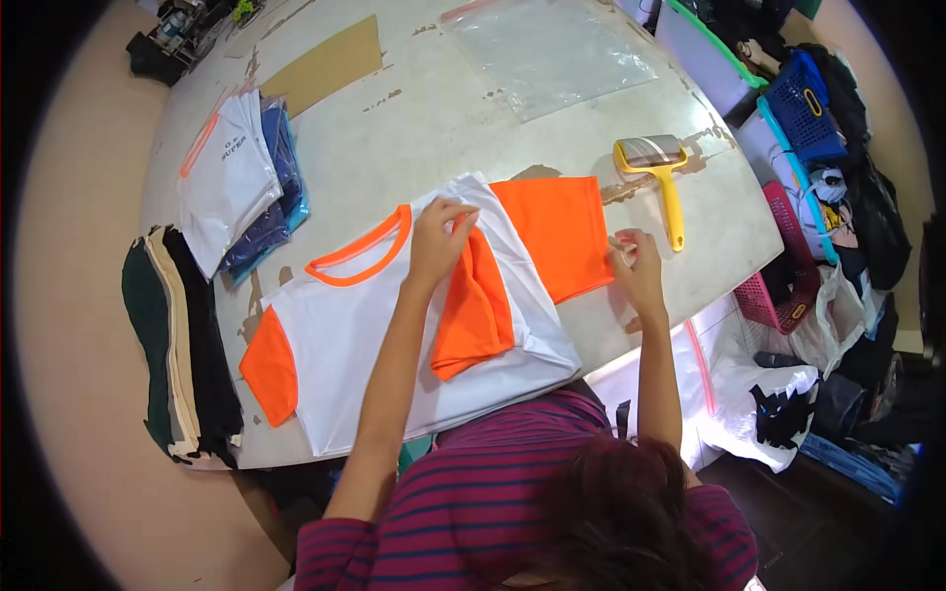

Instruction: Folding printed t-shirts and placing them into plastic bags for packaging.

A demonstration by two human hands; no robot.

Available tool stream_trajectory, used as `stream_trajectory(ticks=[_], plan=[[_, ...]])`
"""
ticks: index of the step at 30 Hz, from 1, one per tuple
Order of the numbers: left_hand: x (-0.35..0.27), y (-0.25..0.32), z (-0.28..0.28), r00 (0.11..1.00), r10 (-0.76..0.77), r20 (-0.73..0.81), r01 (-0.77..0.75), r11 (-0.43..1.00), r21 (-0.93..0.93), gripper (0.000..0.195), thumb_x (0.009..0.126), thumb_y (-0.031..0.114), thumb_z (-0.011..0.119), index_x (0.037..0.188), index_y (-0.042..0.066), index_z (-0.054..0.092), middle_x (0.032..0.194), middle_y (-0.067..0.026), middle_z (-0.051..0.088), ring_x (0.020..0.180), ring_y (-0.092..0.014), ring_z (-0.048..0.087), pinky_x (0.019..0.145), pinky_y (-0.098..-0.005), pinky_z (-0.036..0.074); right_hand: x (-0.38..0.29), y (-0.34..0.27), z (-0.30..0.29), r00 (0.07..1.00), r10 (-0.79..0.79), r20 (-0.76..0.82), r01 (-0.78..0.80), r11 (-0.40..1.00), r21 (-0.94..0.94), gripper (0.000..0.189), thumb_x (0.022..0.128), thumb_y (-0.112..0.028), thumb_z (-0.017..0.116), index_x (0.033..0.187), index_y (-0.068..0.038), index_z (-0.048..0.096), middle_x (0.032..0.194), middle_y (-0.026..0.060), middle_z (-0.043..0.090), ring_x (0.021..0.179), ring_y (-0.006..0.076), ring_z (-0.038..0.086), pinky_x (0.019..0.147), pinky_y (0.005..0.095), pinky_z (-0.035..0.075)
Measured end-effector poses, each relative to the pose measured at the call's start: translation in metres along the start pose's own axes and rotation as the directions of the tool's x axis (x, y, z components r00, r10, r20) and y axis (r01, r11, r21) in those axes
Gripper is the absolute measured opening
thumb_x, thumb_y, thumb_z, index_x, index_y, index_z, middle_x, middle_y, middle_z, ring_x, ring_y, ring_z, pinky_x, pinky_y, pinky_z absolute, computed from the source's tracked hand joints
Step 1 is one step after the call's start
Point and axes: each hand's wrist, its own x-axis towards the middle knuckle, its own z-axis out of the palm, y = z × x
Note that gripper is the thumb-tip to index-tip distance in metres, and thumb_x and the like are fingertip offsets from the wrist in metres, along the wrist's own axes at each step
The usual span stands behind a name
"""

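A white T-shirt (355, 332) with orange collar and sleeves lies on the worn white table, its right part folded over. My left hand (437, 244) pinches the folded part near the shoulder, by the top of an orange sleeve (477, 310) that lies folded on the shirt's body. Another flat orange piece (554, 236) extends to the right from under the fold. Beside its right edge is my right hand (635, 266), thumb and fingers curled close together; whether they hold anything is unclear. A lint roller (654, 159) with a yellow handle lies just beyond my right hand.
Bagged folded garments (233, 162) are stacked at the left, near dark and cream folded fabrics (185, 340) at the table edge. A brown cardboard sheet (329, 66) and a clear plastic bag (554, 59) lie farther back. Baskets, including a pink one (772, 303), stand off the table's right side.
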Motion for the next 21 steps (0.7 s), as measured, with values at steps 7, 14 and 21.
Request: stream_trajectory(ticks=[7,14,21], plan=[[0.054,-0.026,0.023,0.944,0.262,0.199,-0.316,0.891,0.325,0.020,0.075,0.024,0.058,0.091,0.015,0.067,0.103,-0.0076,0.057,0.099,-0.024,0.050,0.089,-0.0379,0.034,-0.009,-0.011,0.013,0.994,0.101,0.032,-0.089,0.961,-0.262,0.035,0.073,-0.020,0.064,0.101,-0.005,0.050,0.086,0.0108,0.056,0.080,0.0259,0.051,0.072,0.0380,0.039],[0.060,-0.040,0.020,0.977,0.084,0.195,-0.128,0.967,0.222,0.013,0.070,0.017,0.061,0.079,0.010,0.066,0.089,-0.0061,0.056,0.086,-0.023,0.053,0.075,-0.0343,0.042,-0.006,-0.002,0.006,0.987,0.140,0.072,-0.114,0.951,-0.288,0.027,0.072,-0.015,0.064,0.096,-0.009,0.053,0.080,0.0045,0.056,0.075,0.0230,0.050,0.067,0.0365,0.035],[0.056,-0.035,0.009,0.990,0.128,0.060,-0.141,0.928,0.345,0.014,0.069,0.016,0.062,0.082,0.012,0.065,0.091,-0.0061,0.052,0.087,-0.023,0.050,0.076,-0.0354,0.040,-0.009,-0.006,0.009,0.995,0.080,0.052,-0.061,0.956,-0.288,0.030,0.071,-0.013,0.064,0.098,-0.010,0.051,0.079,0.0027,0.051,0.077,0.0208,0.047,0.071,0.0351,0.033]])
